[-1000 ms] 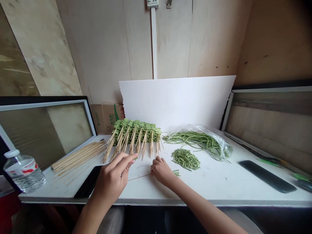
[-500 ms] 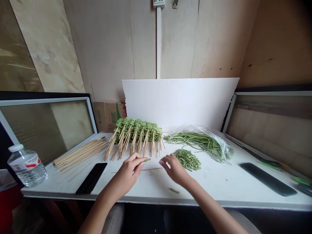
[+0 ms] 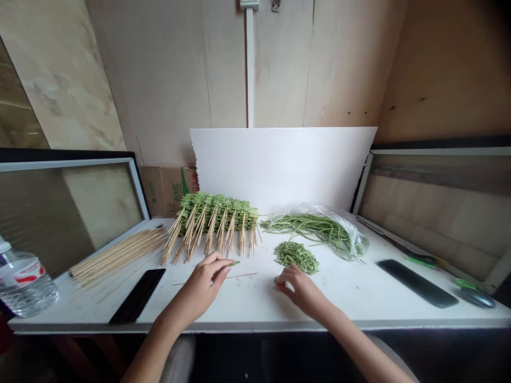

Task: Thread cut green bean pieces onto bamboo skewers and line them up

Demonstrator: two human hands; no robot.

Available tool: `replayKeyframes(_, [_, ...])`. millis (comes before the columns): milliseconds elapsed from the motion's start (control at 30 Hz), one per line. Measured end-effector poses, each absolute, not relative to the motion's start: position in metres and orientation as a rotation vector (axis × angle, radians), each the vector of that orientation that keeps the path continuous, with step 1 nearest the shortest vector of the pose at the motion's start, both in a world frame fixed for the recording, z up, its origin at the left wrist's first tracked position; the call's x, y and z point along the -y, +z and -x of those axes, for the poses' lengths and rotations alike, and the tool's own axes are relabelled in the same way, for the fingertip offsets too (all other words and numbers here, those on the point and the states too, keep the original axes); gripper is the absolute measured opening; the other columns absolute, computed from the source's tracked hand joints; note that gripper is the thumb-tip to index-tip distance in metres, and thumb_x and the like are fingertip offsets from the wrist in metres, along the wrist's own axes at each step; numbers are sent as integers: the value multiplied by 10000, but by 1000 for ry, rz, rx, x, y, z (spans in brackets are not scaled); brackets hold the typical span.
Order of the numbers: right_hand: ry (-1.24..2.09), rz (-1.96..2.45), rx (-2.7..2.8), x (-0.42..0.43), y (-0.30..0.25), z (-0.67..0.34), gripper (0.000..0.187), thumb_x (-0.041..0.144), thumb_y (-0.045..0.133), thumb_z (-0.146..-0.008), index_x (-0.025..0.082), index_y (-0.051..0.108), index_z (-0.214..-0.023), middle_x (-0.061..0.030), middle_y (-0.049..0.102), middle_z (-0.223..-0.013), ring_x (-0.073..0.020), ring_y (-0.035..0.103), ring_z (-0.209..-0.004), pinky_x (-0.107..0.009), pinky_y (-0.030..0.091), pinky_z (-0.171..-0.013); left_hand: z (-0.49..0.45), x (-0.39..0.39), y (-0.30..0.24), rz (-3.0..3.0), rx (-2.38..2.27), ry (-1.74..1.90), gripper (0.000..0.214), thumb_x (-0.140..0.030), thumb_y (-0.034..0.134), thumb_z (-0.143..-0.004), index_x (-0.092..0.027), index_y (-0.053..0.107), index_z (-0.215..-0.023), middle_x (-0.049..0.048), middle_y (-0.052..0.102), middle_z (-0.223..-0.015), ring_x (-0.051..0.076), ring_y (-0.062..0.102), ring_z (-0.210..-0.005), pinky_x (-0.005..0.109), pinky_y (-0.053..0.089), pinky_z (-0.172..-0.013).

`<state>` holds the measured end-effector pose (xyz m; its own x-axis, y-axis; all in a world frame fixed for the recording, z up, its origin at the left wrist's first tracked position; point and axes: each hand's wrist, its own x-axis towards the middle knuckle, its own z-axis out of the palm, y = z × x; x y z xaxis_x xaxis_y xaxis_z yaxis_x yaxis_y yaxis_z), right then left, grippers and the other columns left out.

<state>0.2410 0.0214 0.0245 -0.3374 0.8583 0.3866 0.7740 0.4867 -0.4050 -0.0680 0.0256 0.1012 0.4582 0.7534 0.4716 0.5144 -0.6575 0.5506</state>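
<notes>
My left hand (image 3: 205, 276) is closed in a pinch on a short cut piece of green bean (image 3: 234, 263), whose end sticks out past the fingertips. Closed too, my right hand (image 3: 295, 287) is just in front of a heap of cut bean pieces (image 3: 297, 256); a bit of green shows at its fingertips. A lone bamboo skewer (image 3: 243, 275) lies on the white table between the hands. Behind them stands a stack of finished bean skewers (image 3: 219, 210), bare stick ends pointing toward me.
Loose bamboo skewers (image 3: 120, 250) lie at left near a phone (image 3: 138, 296) and a water bottle (image 3: 26, 279). Long uncut beans (image 3: 319, 226) rest in a clear bag. At right are a dark flat object (image 3: 417, 283) and a mouse (image 3: 477, 297). A white board (image 3: 283, 165) stands at the back.
My right hand has moved slightly down and closed its fingers; the loose bean piece on the table near it no longer shows there. My left hand keeps its pinch. The view has shifted right.
</notes>
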Motion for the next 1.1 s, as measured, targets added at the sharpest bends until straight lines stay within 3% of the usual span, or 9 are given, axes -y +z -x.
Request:
replayKeyframes(100, [31,1446,2096,-42,24,-253,218,263,614,-975,196,767,-837,-102,699,-862,-285,603,-888,-389,492,-762,66,-25,100,-2386,-1061,1005,332,-301,479,-1058,-242,726,-1271,62,685,-1021,158,664,-798,257,538,-737])
replayKeyframes(267, [74,1409,2141,-53,14,-258,197,220,614,-963,209,776,-852,-94,698,-865,-288,594,-913,-380,488,-759,57,-27,89,-2352,-1064,1009,258,-308,571,-1015,-256,782,-1155,52,734,-979,182,667,-774,287,550,-745])
replayKeyframes(533, [273,1280,1922,-34,38,-240,414,446,409,-1067,218,754,-1038,-102,711,-939,-271,620,-924,-409,497,-826,30,-26,69,-2360,-1017,1014,270,-256,526,-1030,-240,764,-1155,72,719,-1007,195,677,-837,316,551,-809])
replayKeyframes(667, [454,1142,1966,-10,54,-220,369,544,598,-973,259,725,-1170,-87,730,-1050,-247,640,-943,-339,508,-752,16,-26,56,-2378,-972,998,245,-215,545,-1016,-240,765,-1120,69,705,-994,201,683,-860,317,547,-816])
replayKeyframes(833, [387,1068,1942,-1,51,-205,272,490,621,-975,257,758,-948,-64,730,-878,-236,610,-883,-328,478,-726,8,-25,47,-2359,-916,1071,193,-172,580,-993,-214,760,-1048,71,701,-967,201,692,-864,305,543,-805])
replayKeyframes(1100, [401,1004,1854,1,37,-192,233,285,531,-1015,237,681,-843,-61,692,-814,-242,578,-878,-379,484,-803,3,-28,36,-2329,-813,1151,285,-76,513,-948,-199,753,-860,58,688,-806,181,641,-729,290,500,-692])
